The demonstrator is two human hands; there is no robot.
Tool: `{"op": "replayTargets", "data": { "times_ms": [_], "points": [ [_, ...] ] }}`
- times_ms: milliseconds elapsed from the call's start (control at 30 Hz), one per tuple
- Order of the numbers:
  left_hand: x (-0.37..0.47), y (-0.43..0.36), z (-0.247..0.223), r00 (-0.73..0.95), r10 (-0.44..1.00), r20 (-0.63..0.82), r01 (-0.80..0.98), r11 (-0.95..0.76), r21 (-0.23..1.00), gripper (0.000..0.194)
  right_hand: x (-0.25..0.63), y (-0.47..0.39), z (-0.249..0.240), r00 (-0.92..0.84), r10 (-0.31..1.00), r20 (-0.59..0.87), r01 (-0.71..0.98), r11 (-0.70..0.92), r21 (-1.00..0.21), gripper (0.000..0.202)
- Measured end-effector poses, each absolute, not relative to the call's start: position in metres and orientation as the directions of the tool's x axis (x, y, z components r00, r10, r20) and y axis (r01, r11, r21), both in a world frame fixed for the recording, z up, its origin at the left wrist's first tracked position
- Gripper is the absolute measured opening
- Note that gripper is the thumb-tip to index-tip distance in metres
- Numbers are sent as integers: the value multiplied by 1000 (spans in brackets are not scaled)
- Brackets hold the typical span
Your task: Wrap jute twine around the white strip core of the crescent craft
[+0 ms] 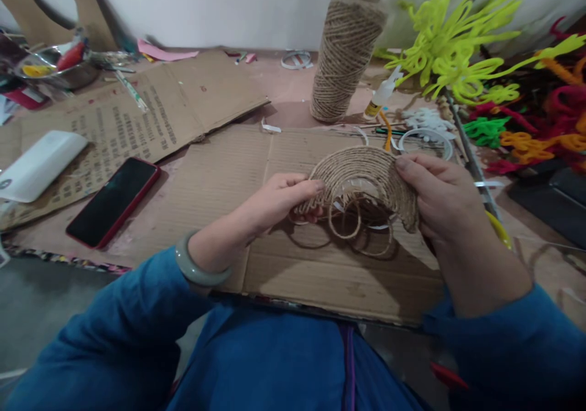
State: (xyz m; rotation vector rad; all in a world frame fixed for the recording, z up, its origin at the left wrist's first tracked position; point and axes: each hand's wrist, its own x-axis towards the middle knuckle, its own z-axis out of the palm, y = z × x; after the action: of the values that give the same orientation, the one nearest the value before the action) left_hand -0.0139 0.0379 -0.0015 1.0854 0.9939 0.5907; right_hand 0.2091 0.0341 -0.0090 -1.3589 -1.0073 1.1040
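Observation:
Between my hands is a curved, arch-shaped piece covered in rows of brown jute twine, lifted a little above the cardboard. My left hand pinches its left end between thumb and fingers. On the other side, my right hand grips the right end, thumb on top. Loose loops of twine hang below the inner edge of the arch. Behind it stands a large spool of jute twine, and next to that a small glue bottle with a white nozzle.
A flat cardboard sheet lies under my hands. To the left are a phone, a white oblong object and printed cardboard. Farther back sits a metal bowl. Yellow-green fuzzy-stem flowers and a roll of tape are at right.

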Motion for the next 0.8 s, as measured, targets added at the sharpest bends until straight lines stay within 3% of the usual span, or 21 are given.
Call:
{"op": "replayTargets", "data": {
  "times_ms": [100,167,267,367,433,567,800],
  "points": [
    [-14,37,0,495,787,-370,80,382,920,24,212,34,-10,189,977,-101,-4,-102,-995,16],
    [-14,35,2,514,761,-396,97,407,908,21,216,33,-11,180,981,-69,96,-87,-992,18],
    [-11,32,3,504,766,-398,48,435,899,20,222,27,-6,213,946,245,483,116,-868,23],
    [-8,29,0,446,814,-372,-26,427,904,21,218,13,3,103,781,616,782,319,-536,23],
    [-6,26,-3,416,831,-369,-67,433,899,22,208,1,8,25,769,639,787,379,-487,23],
    [-2,21,-5,396,852,-343,-168,434,885,23,184,-12,6,-285,792,540,739,541,-402,25],
    [-1,18,-5,359,873,-329,-231,425,875,25,178,-6,-7,-413,659,629,706,668,-236,22]
  ]
}}
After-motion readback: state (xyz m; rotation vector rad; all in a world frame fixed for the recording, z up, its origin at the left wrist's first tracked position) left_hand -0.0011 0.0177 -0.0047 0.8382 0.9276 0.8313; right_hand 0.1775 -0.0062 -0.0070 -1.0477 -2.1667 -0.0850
